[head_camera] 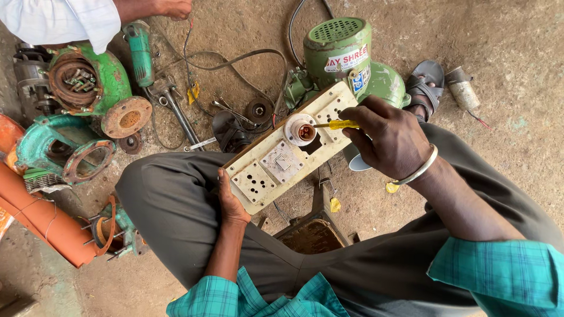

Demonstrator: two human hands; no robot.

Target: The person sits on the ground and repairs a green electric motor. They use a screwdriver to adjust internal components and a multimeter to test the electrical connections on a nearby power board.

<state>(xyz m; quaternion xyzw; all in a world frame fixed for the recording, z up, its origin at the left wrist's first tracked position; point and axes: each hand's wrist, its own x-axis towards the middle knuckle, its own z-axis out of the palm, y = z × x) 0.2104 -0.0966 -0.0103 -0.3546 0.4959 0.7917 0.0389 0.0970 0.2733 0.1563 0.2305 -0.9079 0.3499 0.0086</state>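
- Two hands work a cream rectangular switchboard panel (282, 161) resting tilted across the lap.
- Left hand (231, 202) grips its lower edge, fingers hidden beneath.
- Right hand (388, 138) pinches a yellow-handled screwdriver (336, 124), tip at the round lamp holder (301, 130).

sleeves (499, 267): teal plaid | trousers (170, 199): grey | bangle (420, 170): silver, right wrist

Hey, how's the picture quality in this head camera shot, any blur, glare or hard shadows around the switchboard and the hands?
Head view: soft, even daylight, no hard shadows or glare on the cream switchboard. The right hand with the yellow screwdriver and the left hand are sharp. Slight wide-angle stretch at the edges, where the teal checked sleeve looks enlarged.
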